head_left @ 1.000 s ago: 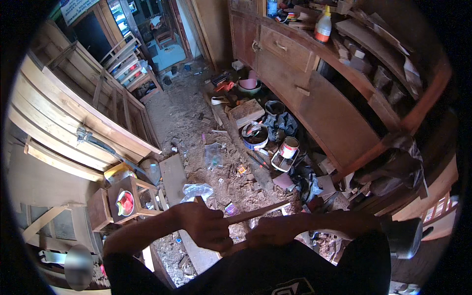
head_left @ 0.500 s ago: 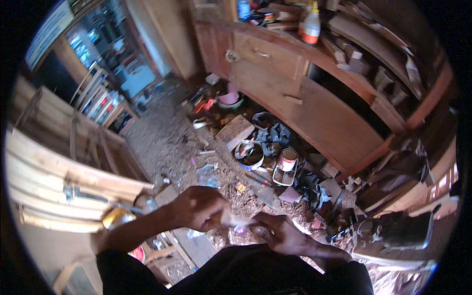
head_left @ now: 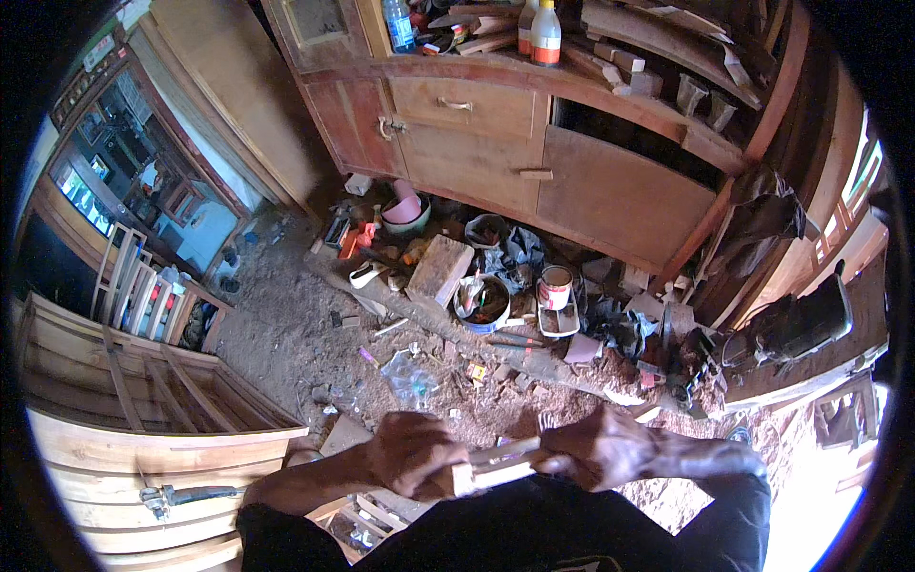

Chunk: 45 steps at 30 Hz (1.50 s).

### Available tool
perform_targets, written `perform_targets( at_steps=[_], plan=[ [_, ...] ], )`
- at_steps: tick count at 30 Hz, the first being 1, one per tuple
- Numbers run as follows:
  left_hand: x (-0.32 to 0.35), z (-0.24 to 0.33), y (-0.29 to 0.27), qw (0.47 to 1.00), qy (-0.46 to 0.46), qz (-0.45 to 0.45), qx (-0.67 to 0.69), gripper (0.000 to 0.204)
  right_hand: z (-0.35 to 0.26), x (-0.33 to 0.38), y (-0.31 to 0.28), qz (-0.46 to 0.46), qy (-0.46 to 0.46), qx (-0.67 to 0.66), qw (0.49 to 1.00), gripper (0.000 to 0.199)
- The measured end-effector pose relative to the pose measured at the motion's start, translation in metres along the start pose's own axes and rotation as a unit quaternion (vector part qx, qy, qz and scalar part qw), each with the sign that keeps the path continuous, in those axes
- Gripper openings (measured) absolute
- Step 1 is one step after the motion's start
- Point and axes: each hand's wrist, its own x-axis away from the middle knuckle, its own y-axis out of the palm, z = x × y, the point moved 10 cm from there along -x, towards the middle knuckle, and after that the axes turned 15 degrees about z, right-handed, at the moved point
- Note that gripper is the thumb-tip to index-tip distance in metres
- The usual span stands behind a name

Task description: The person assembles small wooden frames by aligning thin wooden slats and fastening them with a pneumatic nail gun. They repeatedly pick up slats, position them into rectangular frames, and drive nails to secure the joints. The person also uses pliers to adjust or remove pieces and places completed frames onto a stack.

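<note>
My left hand (head_left: 415,454) and my right hand (head_left: 599,448) are in front of my body at the lower middle, a short gap apart. Both are closed around a short pale strip (head_left: 503,464) that looks like wood. Its middle shows between my fists, and each end is hidden in the fingers. My dark shirt lies just below it. Beyond my hands, shavings and scraps litter the floor (head_left: 457,405), with a crumpled clear plastic bag (head_left: 410,379) among them.
A brown wooden cabinet (head_left: 477,153) spans the far side, with glue bottles (head_left: 545,36) and wood offcuts on top. Below it stand a paint can (head_left: 554,286), a bucket (head_left: 481,303) and a wooden block (head_left: 440,272). Planks with a power tool (head_left: 186,498) lie at left.
The view has swung, so the cabinet sits further left. My hands appear further apart and lower, and the pale strip between them shows more plainly; both still grip it.
</note>
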Motion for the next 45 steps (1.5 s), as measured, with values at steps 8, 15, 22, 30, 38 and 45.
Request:
perform_targets(
  at_steps=[8,15,22,30,38,45],
  plan=[
    [0.01,0.004,0.007,0.985,-0.056,0.051,0.154,0.03,-0.053,-0.002,-0.031,0.081,-0.152,0.14,0.975,0.024],
    [0.038,-0.027,0.033,0.904,-0.296,0.199,0.235,0.038,-0.062,-0.001,-0.045,0.153,-0.259,0.378,0.875,0.033],
    [0.043,-0.004,0.038,0.964,-0.142,0.145,0.17,0.041,-0.019,0.018,-0.017,-0.005,-0.187,0.158,0.97,0.015],
    [0.05,0.013,0.042,0.984,-0.055,0.037,0.167,0.034,-0.029,0.019,-0.015,0.064,-0.225,0.196,0.952,0.033],
    [0.057,-0.006,0.048,0.962,-0.216,0.015,0.168,0.033,-0.037,0.012,-0.015,0.057,-0.266,0.292,0.917,0.035],
    [0.026,-0.024,0.006,0.914,-0.321,0.203,0.142,0.057,-0.043,0.002,-0.018,0.153,-0.257,0.298,0.907,0.03]
  ],
)
